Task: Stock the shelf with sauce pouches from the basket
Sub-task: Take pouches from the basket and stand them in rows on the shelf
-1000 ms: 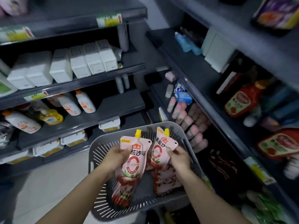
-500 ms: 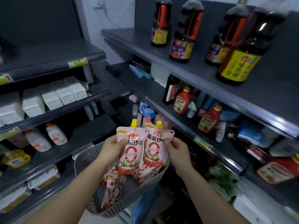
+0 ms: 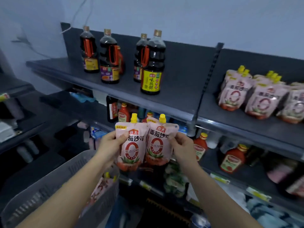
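- The left grip [image 3: 110, 143] pinches one pink pouch [image 3: 131, 147] and the right grip [image 3: 182, 145] a second pouch [image 3: 158, 145]; they touch, yellow caps up.
- A grey basket [image 3: 49, 191] sits below the left forearm, with more pouches [image 3: 102, 186] inside.
- On the top shelf [image 3: 181, 91], dark bottles [image 3: 151, 66] stand at left and matching pouches [image 3: 258, 97] at right.

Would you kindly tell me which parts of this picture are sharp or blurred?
Head view: print on the left pouch and right pouch reads sharply; the basket and stocked pouches near the edges are smeared; light is dim and bluish; the top shelf looks bowed by the wide lens.
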The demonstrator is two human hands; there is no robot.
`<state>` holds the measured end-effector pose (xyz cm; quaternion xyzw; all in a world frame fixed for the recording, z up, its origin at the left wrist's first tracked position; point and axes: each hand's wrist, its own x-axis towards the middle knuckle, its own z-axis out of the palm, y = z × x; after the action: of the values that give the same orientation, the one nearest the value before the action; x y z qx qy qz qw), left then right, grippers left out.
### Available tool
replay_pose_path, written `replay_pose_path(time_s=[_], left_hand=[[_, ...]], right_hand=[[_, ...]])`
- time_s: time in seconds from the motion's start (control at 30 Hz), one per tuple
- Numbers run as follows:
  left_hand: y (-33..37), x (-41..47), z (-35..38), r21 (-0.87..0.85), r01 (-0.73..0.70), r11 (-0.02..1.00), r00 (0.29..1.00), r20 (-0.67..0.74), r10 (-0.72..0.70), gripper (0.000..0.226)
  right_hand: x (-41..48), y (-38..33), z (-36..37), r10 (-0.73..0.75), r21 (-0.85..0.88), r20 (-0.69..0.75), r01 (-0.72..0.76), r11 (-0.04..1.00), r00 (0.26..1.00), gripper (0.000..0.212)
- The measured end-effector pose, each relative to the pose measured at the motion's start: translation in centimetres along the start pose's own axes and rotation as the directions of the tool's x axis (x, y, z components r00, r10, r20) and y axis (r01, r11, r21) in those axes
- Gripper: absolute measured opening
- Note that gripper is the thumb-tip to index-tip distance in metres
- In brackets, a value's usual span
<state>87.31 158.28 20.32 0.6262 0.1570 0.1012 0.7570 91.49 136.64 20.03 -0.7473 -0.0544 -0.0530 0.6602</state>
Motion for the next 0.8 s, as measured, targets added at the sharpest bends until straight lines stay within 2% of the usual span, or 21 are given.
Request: replay_pose_path(time_s=[0.17,0.3,0.5,0.8], left_hand=[[1.4,-1.7,9.4,-0.045,-0.046,0.998,0.992,0.111,0.051,0.012],[2.0,-2.9,17.2,-0.126,-0.067,0.990,0.979,0.181,0.090,0.012],[2.9,-4.3,27.8,-0.171,-0.071,0.983,0.952,0.283,0.118,0.012],[5.4,-5.4,41.2,-0.205,-0.086,0.975,0.912,0.377,0.159,0.010]], right_hand=[[0.0,-1.9,-9.3,-0.113,-0.045,-0.068,0.110,0.993,0.991,0.020],[0.4,-3.2,-16.9,-0.150,-0.058,-0.121,0.144,0.988,0.981,0.037],[1.5,-5.0,-27.4,-0.178,-0.040,-0.167,0.174,0.984,0.970,0.016],[4.6,-6.7,-39.5,-0.236,-0.108,-0.303,0.213,0.971,0.923,0.024]])
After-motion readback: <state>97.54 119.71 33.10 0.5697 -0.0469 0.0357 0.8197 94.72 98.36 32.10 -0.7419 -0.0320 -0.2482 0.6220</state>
